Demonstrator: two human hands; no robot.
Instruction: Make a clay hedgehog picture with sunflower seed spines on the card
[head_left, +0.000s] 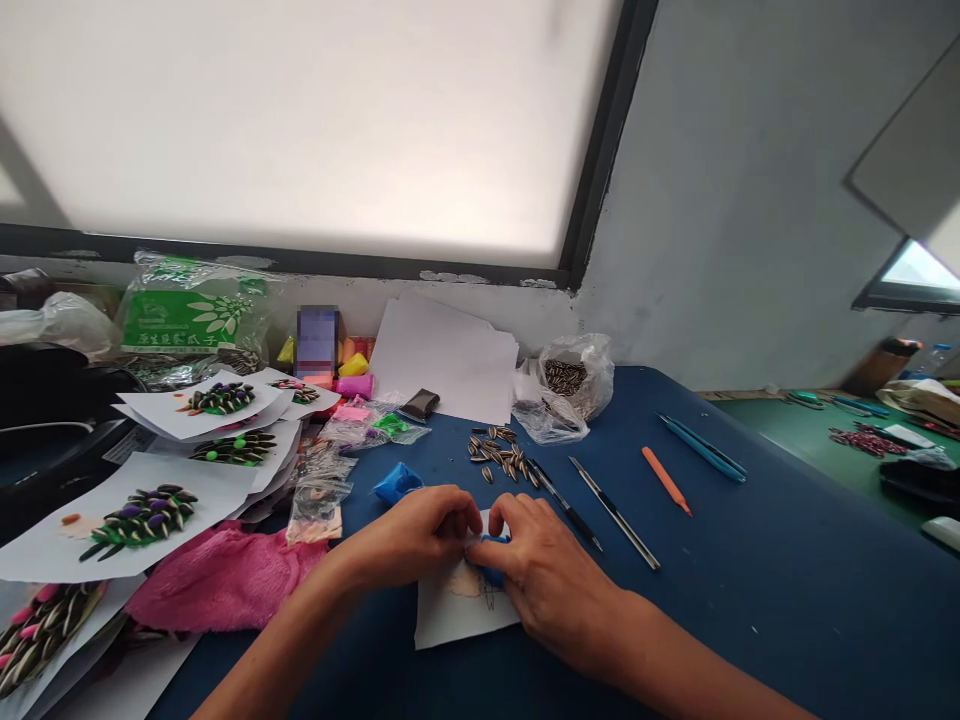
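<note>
Both my hands meet over a small white sheet of paper [439, 625] on the blue table. Blue modelling clay [493, 577] shows on the sheet, partly covered by my right hand [559, 580], whose thumb and fingers curl round and press it. My left hand [427, 530] lies against the clay's other side, its fingers bent inward; their tips are hidden, so what they pinch cannot be seen. Below the fingers, a flat pale peach clay patch [463, 580] and some drawn lines show on the paper. Just beyond my left hand sits a blue clay packet [396, 483].
Loose sunflower seeds [506, 462], a pen [566, 505], a metal-and-black craft knife [615, 515], an orange tool [666, 482] and blue tweezers [703, 448] lie beyond my hands. Seed-decorated papers [225, 490] and a pink cloth [232, 578] are left. A seed bag [564, 385] stands behind.
</note>
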